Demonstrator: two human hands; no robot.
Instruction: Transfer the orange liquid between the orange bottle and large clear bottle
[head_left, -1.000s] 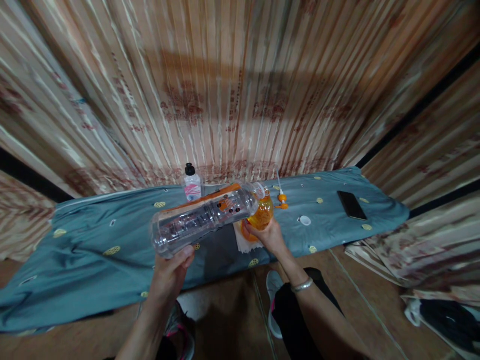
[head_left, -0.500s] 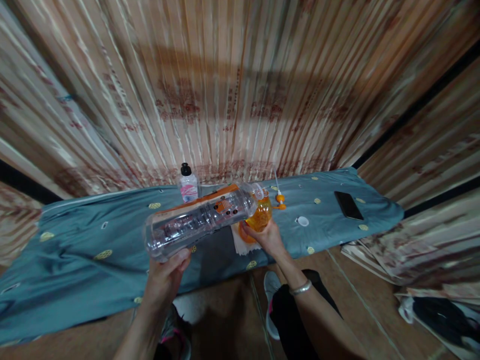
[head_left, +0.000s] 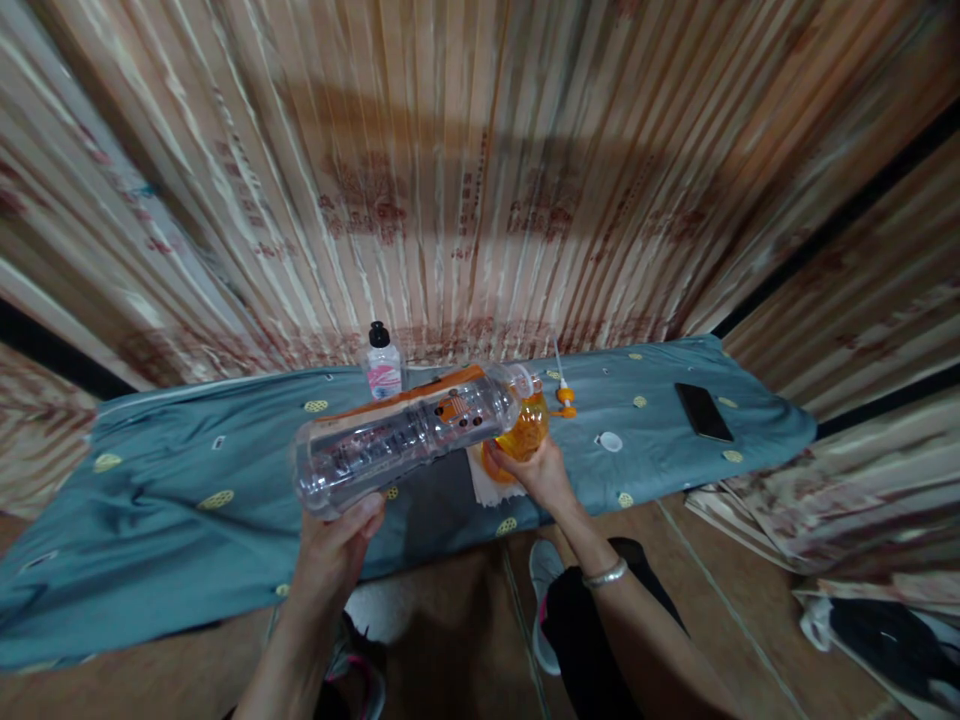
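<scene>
My left hand [head_left: 341, 535] is closed around the lower end of a large clear plastic bottle [head_left: 405, 440] with an orange-edged label. The bottle lies tilted in the air, its mouth to the right and over the top of an orange translucent bottle [head_left: 525, 425]. Around that orange bottle my right hand [head_left: 536, 470] is wrapped, holding it above a white tissue [head_left: 495, 490]. The meeting of the two necks is partly hidden, and I cannot tell whether they touch. An orange pump head [head_left: 565, 398] with a clear tube lies just right of the orange bottle.
A clear bottle with a black cap and pink label [head_left: 384, 370] stands at the back. On the teal patterned cloth [head_left: 172, 440] lie a white round cap [head_left: 609, 441] and a black phone [head_left: 703, 411]. A pleated curtain [head_left: 450, 180] hangs behind.
The view has shifted slightly, so everything sits a little further right. Both hands keep their hold, and the clear bottle stays tilted over the orange one.
</scene>
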